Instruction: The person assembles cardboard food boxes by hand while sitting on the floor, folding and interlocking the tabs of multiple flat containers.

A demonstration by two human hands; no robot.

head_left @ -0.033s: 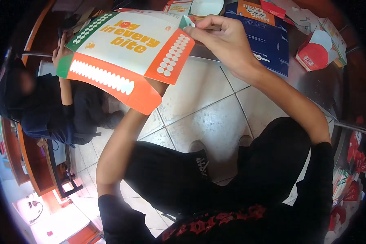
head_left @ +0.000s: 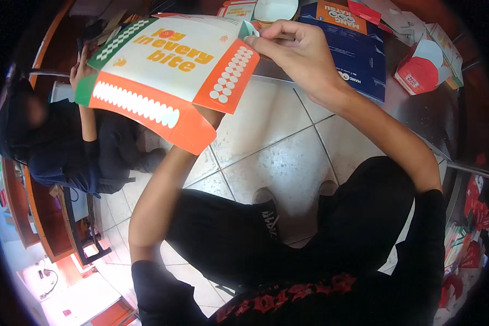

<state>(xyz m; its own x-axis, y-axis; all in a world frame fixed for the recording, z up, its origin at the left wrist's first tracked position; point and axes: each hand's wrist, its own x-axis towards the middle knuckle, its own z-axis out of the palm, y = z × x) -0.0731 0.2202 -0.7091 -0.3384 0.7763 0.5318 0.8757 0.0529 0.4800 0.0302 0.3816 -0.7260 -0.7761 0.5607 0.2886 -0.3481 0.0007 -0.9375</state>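
A partly folded cardboard food carton [head_left: 163,60], white on top with orange and green side flaps, is held up over the near edge of the metal table. At its far right corner, my right hand [head_left: 301,51] pinches a small green tab between thumb and fingers. My left hand [head_left: 211,116] reaches beneath the carton. Only its wrist area shows below the orange panels, and its fingers are hidden. The long orange panel on the near side slopes downward, with a loose end flap hanging over my left wrist.
Flat dark blue cardboard [head_left: 358,60] lies on the metal table [head_left: 413,119]. Beside it stands a red and white open box [head_left: 418,70]. A white tub [head_left: 276,11] is behind the carton. Another person [head_left: 81,141] sits at left. Red packaging [head_left: 472,212] fills the lower right.
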